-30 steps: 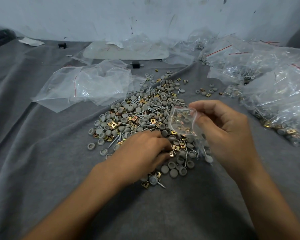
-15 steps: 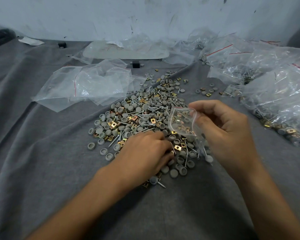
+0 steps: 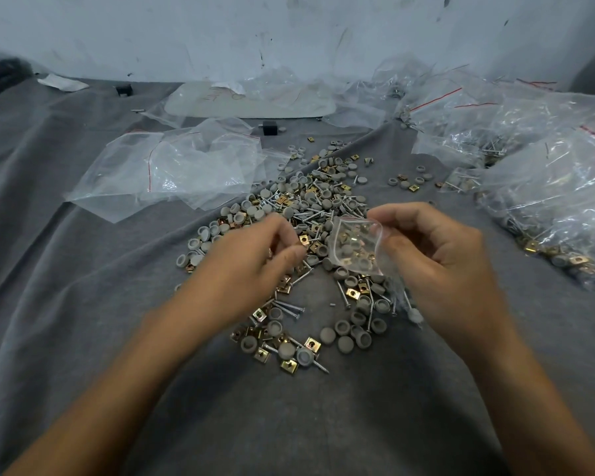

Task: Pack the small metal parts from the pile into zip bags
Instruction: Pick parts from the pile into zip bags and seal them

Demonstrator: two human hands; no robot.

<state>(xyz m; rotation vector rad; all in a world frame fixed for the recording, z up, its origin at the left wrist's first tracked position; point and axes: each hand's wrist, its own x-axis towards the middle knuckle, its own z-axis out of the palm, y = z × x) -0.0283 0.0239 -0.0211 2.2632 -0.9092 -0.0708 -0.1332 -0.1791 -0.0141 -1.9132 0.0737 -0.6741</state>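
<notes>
Some parts (image 3: pixel 285 350) lie just below my fingers. My left hand (image 3: pixel 251 266) is curled in a pinch, and I cannot tell if a part is in it. My right hand (image 3: pixel 440 266) pinches the bag (image 3: pixel 354 245) by one edge, close to my left fingertips. The bag looks thin, floppy and slippery, so I think the rim is best to hold. The parts look small and hard. The pile (image 3: pixel 310 197) sits just past my fingers.
</notes>
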